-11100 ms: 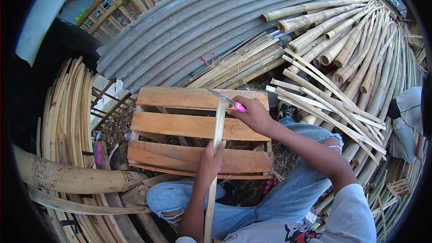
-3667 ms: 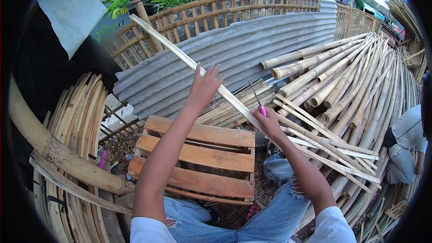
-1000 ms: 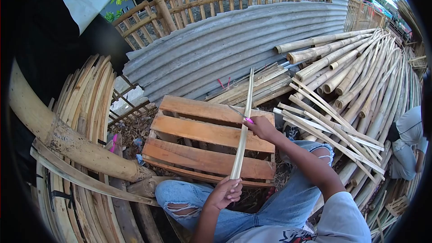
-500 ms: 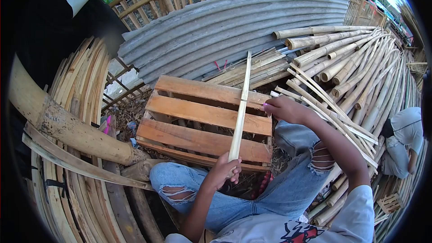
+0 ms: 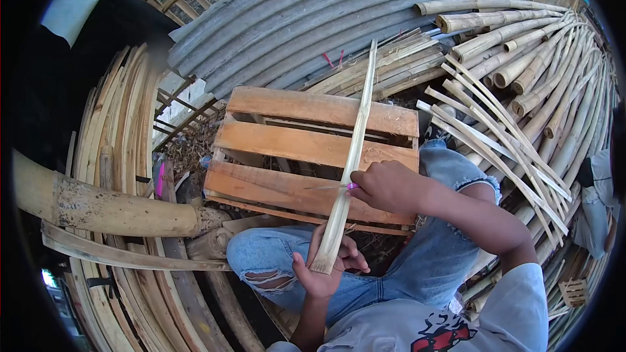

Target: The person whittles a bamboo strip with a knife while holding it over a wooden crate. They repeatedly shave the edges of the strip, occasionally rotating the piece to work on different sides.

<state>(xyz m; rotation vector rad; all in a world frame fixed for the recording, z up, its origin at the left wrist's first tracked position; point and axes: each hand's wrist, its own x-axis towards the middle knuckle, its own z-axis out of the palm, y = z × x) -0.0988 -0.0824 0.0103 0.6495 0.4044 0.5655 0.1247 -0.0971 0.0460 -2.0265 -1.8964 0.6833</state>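
A long, pale split bamboo strip (image 5: pixel 357 137) slants over the slatted wooden crate (image 5: pixel 280 146), its wide end toward me. My left hand (image 5: pixel 326 270) supports that wide end in an upturned palm, thumb and fingers loosely around its sides. In my right hand (image 5: pixel 391 187) is a small knife (image 5: pixel 353 186) with a pink band at its grip. Its thin blade points left and meets the strip about midway along the near half; exact contact is hard to see. My fingers hide most of the handle.
Bamboo poles (image 5: pixel 535 68) and thin strips (image 5: pixel 502 150) are piled to the right. Split slats (image 5: pixel 114 137) and a thick bamboo pole (image 5: pixel 124 205) lie left. Corrugated sheeting (image 5: pixel 293 26) stands behind the crate. Another person (image 5: pixel 595 202) crouches at the far right.
My right hand has moved left and nearer, bringing the knife from the strip's middle to its near half. My left hand has turned palm up and loosened. The view has shifted.
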